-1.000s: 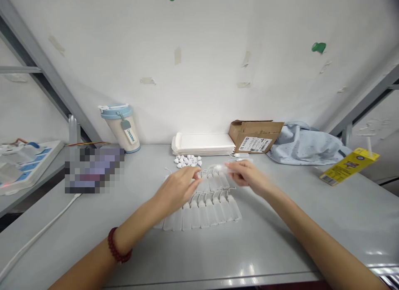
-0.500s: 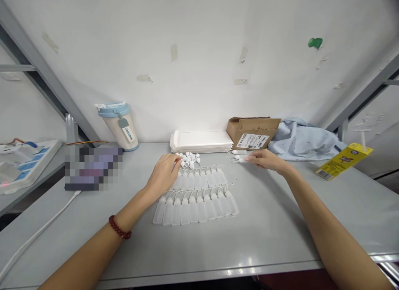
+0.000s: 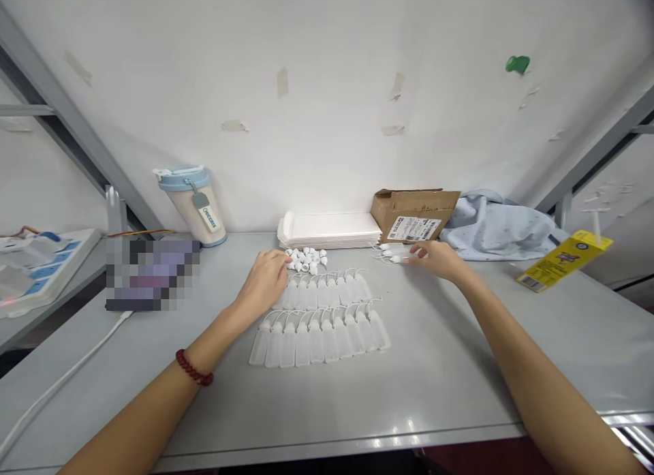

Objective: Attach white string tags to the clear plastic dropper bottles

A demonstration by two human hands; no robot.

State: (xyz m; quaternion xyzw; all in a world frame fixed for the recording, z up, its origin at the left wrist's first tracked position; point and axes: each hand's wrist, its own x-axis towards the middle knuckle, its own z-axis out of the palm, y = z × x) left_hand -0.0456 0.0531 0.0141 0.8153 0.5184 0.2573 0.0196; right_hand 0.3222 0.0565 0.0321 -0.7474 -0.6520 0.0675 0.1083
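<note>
My left hand is at the left edge of a pile of small white caps. Its fingers are bent and pressed together, and the fingertips are partly hidden. In front of the pile lie two rows of small translucent plastic bottles, a far row partly behind my left hand and a near row. Thin white cap straps curve from their necks. My right hand is at a few capped bottles before the cardboard box. Its thumb and index finger are apart around the body of the nearest one.
Against the wall stand a stack of white trays, a cardboard box and a blue-lidded tumbler. Light blue cloth and a yellow drink carton are at right. At left are a blurred-out device, its white cable and a power strip.
My right hand's fingers have loosened a little around the bottle by the box. My left hand has shifted slightly left at the caps, showing more of the pile.
</note>
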